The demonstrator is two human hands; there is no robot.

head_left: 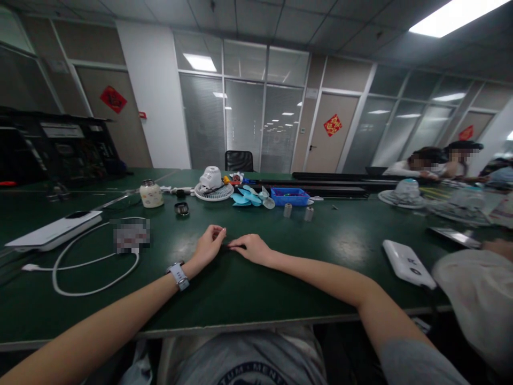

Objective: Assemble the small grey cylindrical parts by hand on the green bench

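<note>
My left hand [210,243], with a watch [179,275] at its wrist, rests on the green table with its fingers curled and their tips close together. Whatever it holds, if anything, is too small to name. My right hand [253,248] lies just beside it, thumb and forefinger pinched at a small dark spot near the tabletop that I cannot make out. The two hands are slightly apart. Beyond them lie light blue fan blades [249,197], a white fan part with a round grille [214,192], and two small metal cylinders [287,210].
A blue basket [290,197] stands behind the cylinders. To the left are a patterned jar [151,194], a white cable [96,292] and a flat white device [52,231]. A white power bank [407,263] lies right, near another person's sleeve [476,299]. The table's front edge [240,325] is close.
</note>
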